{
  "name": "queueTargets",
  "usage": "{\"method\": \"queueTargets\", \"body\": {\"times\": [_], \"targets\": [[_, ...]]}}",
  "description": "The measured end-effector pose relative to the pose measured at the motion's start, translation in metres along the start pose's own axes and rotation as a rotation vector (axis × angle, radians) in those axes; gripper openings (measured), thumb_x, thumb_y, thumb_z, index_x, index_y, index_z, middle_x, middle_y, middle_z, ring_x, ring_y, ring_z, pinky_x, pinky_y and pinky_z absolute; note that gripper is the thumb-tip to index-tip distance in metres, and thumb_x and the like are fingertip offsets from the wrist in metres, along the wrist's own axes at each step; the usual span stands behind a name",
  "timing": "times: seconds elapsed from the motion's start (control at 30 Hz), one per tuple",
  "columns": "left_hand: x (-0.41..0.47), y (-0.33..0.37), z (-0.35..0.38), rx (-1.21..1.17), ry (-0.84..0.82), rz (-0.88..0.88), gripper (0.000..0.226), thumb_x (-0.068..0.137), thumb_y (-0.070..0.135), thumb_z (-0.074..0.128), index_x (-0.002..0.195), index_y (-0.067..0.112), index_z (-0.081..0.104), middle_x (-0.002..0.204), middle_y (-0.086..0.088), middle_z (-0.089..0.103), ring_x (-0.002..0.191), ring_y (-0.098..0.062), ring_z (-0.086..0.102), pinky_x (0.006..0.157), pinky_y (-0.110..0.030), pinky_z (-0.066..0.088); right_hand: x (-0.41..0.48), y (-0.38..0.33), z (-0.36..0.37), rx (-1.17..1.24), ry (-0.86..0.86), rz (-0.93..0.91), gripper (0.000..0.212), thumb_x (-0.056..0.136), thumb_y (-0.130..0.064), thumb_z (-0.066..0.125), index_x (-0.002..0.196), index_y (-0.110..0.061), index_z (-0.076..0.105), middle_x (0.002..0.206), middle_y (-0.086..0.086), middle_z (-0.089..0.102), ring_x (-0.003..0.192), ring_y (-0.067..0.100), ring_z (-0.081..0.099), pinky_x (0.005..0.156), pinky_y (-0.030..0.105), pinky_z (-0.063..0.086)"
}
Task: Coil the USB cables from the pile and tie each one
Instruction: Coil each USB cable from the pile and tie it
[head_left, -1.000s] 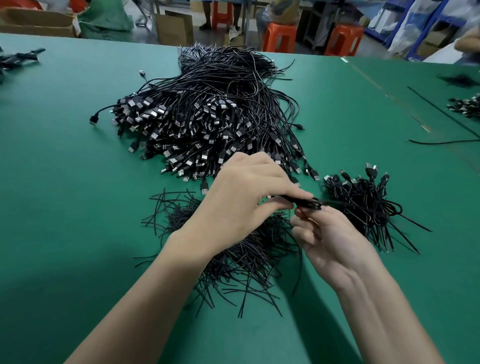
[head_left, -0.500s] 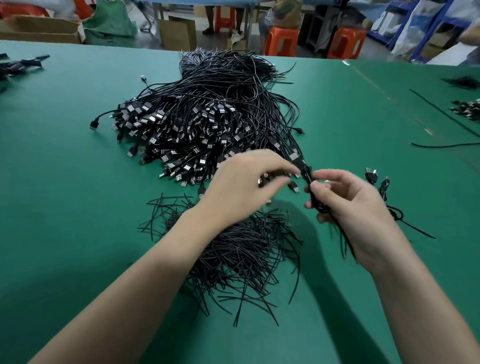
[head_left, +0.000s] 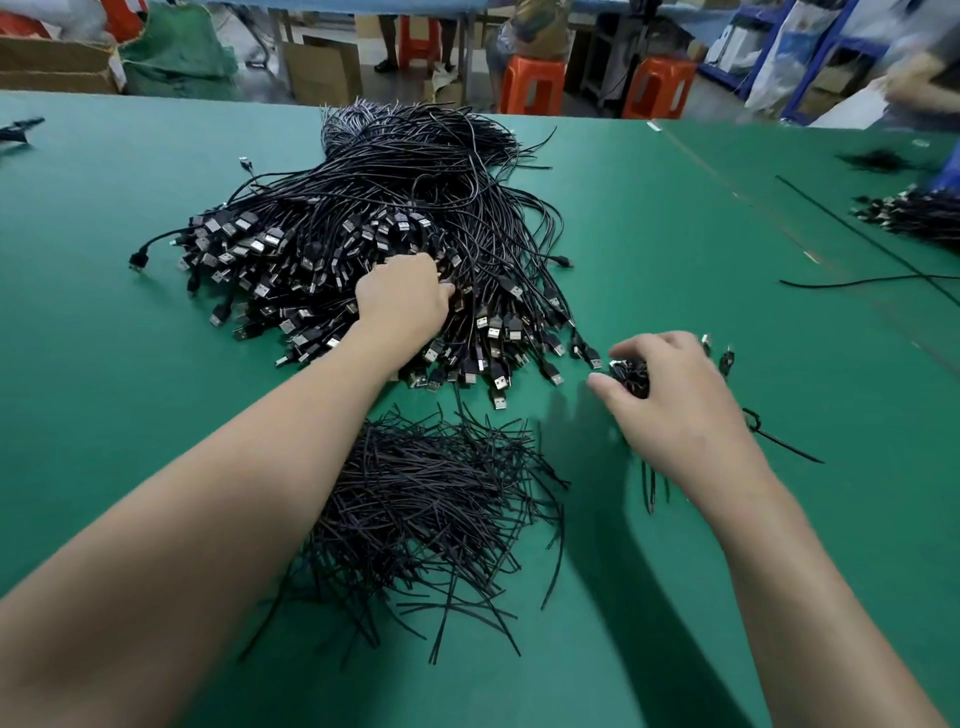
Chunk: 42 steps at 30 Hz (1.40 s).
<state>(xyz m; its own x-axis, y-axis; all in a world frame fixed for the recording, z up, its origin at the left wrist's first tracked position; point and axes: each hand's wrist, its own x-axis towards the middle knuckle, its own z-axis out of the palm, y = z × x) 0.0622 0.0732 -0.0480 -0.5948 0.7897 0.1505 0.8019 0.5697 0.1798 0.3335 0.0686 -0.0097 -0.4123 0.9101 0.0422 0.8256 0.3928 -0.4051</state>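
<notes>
Atop pile (head_left: 363, 208), left grip (head_left: 402, 301) seemingly pinches.

A green table (head_left: 675, 249) filled most of the view. Beyond its far edge stood two orange stools, one (head_left: 535, 85) near the middle and another (head_left: 657, 88) to its right. At the far left sat flat cardboard boxes (head_left: 52, 67) with a green sack (head_left: 176, 57) beside them, and a brown carton (head_left: 322, 73) stood farther right. Blue shelving (head_left: 831, 47) rose at the far right, where a blurred person's arm (head_left: 919, 91) showed.
</notes>
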Motion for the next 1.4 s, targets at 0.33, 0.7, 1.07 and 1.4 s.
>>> {"method": "queueTargets", "body": {"times": [0.33,0.7,1.07,1.4], "targets": [[-0.017,-0.018,-0.020,-0.383,-0.096,-0.012,0.044,0.104,0.035,0.053,0.077,0.002,0.066,0.076,-0.012,0.069,0.060,-0.025,0.051,0.061,-0.030,0.044,-0.010,-0.028,0.015,0.488,-0.030,-0.139,0.016,0.100,-0.040,0.059,0.097,-0.029,0.071,0.096,-0.014,0.068,0.091,-0.003,0.059,0.073,0.010,0.040],[-0.178,0.015,-0.064,-0.772,-0.584,0.352,0.033,0.094,0.040,0.061,0.067,0.024,0.070,0.050,0.011,0.057,0.043,-0.007,0.050,0.048,-0.023,0.043,-0.002,-0.061,0.036,1.455,-0.638,0.360,0.066,0.106,-0.057,0.030,0.119,-0.007,0.070,0.090,0.005,0.077,0.077,0.016,0.073,0.069,0.029,0.060],[-0.142,-0.018,-0.060,-0.401,0.002,0.551,0.053,0.101,0.024,0.058,0.152,0.019,0.048,0.154,0.000,0.049,0.143,-0.019,0.043,0.122,-0.037,0.033,-0.022,-0.061,0.011,1.662,-0.707,0.264,0.040,0.106,-0.043,0.044,0.075,-0.021,0.058,0.056,-0.011,0.023,0.041,0.003,0.017,0.036,0.018,0.009],[-0.134,-0.030,-0.059,-0.434,0.228,0.754,0.026,0.104,0.025,0.051,0.105,0.018,0.077,0.092,0.016,0.070,0.087,-0.018,0.068,0.097,-0.038,0.049,-0.074,-0.061,0.016,1.578,-1.006,0.000,0.039,0.104,-0.040,0.044,0.072,-0.020,0.049,0.060,-0.007,0.020,0.046,0.005,0.016,0.044,0.021,0.010]]}}
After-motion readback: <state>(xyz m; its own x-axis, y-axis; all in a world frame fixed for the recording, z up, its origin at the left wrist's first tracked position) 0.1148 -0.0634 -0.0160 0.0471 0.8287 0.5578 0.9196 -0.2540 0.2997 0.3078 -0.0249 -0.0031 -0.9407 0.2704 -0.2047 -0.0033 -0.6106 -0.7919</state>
